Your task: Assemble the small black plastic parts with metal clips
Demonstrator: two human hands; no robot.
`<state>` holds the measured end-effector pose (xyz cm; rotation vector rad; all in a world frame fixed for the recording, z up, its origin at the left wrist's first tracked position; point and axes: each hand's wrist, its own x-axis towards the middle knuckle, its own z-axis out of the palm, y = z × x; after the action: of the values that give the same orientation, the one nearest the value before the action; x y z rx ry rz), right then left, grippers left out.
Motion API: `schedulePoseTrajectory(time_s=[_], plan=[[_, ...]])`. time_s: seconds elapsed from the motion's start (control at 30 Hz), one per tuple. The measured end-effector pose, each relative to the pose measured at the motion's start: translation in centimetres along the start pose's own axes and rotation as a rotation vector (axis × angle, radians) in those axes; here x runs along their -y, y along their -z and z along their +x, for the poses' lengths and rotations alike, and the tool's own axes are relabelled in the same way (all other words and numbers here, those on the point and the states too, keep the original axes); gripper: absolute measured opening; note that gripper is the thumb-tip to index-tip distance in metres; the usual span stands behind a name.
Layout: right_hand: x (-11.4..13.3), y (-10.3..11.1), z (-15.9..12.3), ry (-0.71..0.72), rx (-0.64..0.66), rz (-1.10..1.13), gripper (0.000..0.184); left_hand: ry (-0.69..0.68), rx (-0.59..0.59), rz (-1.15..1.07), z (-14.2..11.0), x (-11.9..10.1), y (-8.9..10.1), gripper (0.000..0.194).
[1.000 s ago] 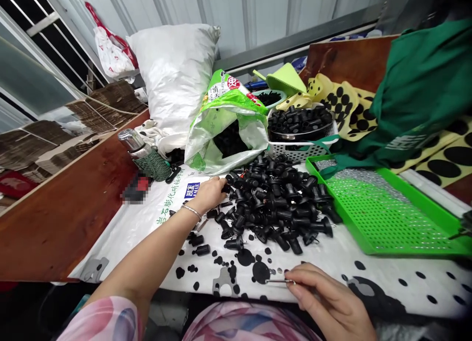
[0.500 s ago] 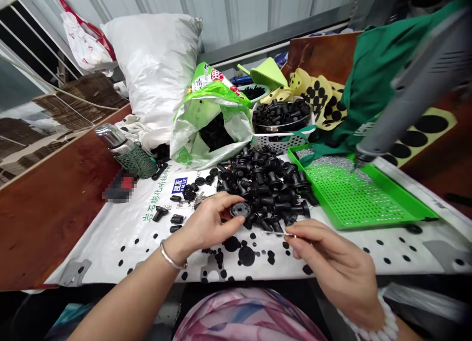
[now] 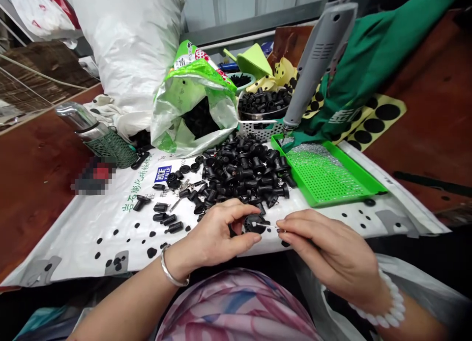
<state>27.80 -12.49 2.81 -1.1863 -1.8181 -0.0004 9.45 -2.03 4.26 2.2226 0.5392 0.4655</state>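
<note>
- Left hand [image 3: 216, 235], fingers [image 3: 236, 212] clenched on black disc [image 3: 254, 224]
- Right hand [image 3: 324, 245] pinching metal pin [image 3: 265, 225], tip at disc
- Black plastic parts [image 3: 239, 171] heaped at twelve o'clock

Black round plastic part [image 3: 254, 224] is held by left hand [image 3: 217, 230]; thin metal pin [image 3: 266, 225] is pinched by right hand [image 3: 324, 241], its tip at the part. Heap of black plastic parts [image 3: 239, 174] is piled just behind on white printed sheet [image 3: 88, 242]; green perforated tray [image 3: 324, 176] is seen to the right.
</note>
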Motion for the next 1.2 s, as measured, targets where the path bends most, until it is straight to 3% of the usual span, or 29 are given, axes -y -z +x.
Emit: schedulePoseTrajectory(time_s=[0.2,0.3,0.4,0.5,0.57,0.63,0.73,0.93,1.1,1.2], plan=[[1.0,-0.5,0.4,0.109,0.119,-0.165,0.016,-0.060,-0.009,0.128,-1.0,-0.6,0.3,0.037],[1.2,-1.5,0.7,0.148,0.162,-0.128,0.017,-0.106,-0.021,0.070,-1.5,-0.5,0.5,0.037],[1.0,-2.5,1.0,0.109,0.176,0.018,0.016,-0.006,-0.040,-0.188,-1.6,0.1,0.3,0.025],[0.7,-3.5,1.1,-0.005,0.165,0.165,0.013,0.272,-0.088,-0.599,-1.6,0.9,-0.8,0.023],[0.4,-4.2,1.0,-0.064,0.125,0.209,0.012,0.423,-0.204,-0.833,-1.6,1.4,-1.7,0.028],[0.3,-4.7,0.9,-0.103,0.083,0.218,0.012,0.461,-0.251,-1.007,-1.9,1.9,-2.4,0.033],[0.4,-5.3,0.9,-0.130,0.053,0.223,0.012,0.405,-0.201,-1.135,-2.6,2.5,-2.7,0.035],[0.8,-5.4,1.3,-0.110,0.075,0.233,0.012,0.367,-0.121,-0.926,-4.2,2.4,-1.6,0.041],[0.9,-5.6,1.8,-0.229,0.223,0.306,0.008,0.165,0.000,-0.182,-4.8,1.8,-0.1,0.029],[1.0,-5.9,1.9,-0.196,0.247,0.270,0.009,0.145,-0.013,0.029,-4.8,1.9,0.1,0.024]])
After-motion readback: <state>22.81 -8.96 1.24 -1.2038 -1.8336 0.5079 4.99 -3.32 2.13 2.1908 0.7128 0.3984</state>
